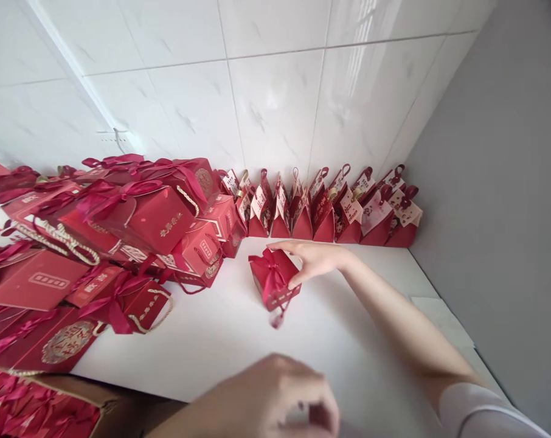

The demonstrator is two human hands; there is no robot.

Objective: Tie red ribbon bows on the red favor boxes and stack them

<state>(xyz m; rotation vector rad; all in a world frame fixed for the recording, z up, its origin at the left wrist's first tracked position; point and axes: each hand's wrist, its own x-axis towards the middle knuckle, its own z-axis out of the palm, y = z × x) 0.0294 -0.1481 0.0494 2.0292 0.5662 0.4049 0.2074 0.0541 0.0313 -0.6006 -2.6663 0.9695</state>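
Observation:
My right hand (318, 258) grips a small red gift box (280, 274) on the white tabletop, fingers over its far edge and thumb on its near side. A dark red ribbon bow (272, 274) tops the box, and a small tassel-like piece (277, 317) hangs at its front. Close to the camera, my left hand (280, 395) is curled, slightly blurred and cut off by the bottom edge. Its thumb and fingers bend towards each other around a gap; whatever they hold, if anything, cannot be made out.
Red boxes with ribbons and rope handles are piled at the left (152, 219). A row of narrow red bags with tags (321, 213) stands along the tiled wall. At lower left, a cardboard carton (104, 413) holds more red boxes. A grey panel (499, 213) bounds the right side.

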